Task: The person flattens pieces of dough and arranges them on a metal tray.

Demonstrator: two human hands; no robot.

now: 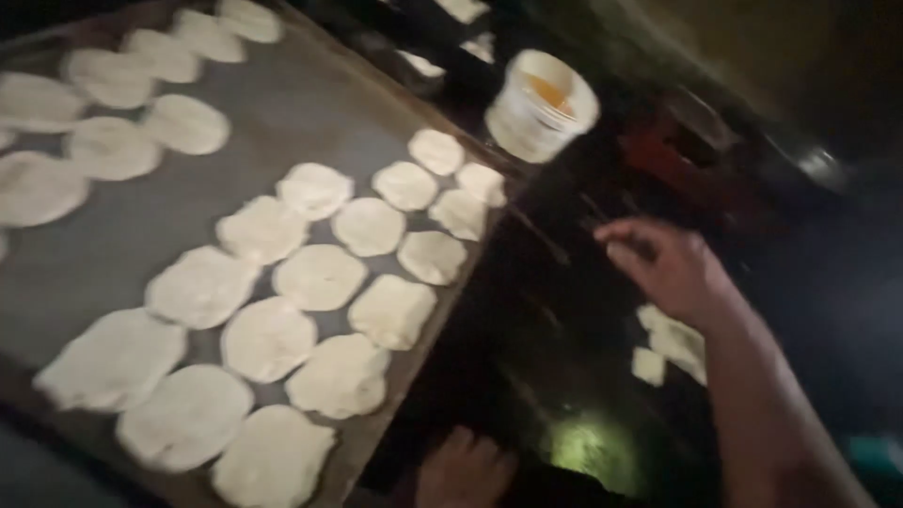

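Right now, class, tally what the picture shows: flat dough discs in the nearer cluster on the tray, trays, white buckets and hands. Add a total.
Flat dough discs, nearer cluster: 16
Tray: 1
White bucket: 1
Right hand: 1
Total: 19

The table (pixel 169 216) was crowded with flat rounds of dough (pixel 320 276), most of them touching or just beside one another, leaving only a bare diagonal strip through the middle for passage. A white tub (pixel 544 103) stood past the far right corner. The dark area right of the table edge lay open around the right hand (pixel 670 268), with pale scraps (pixel 673 341) below it.
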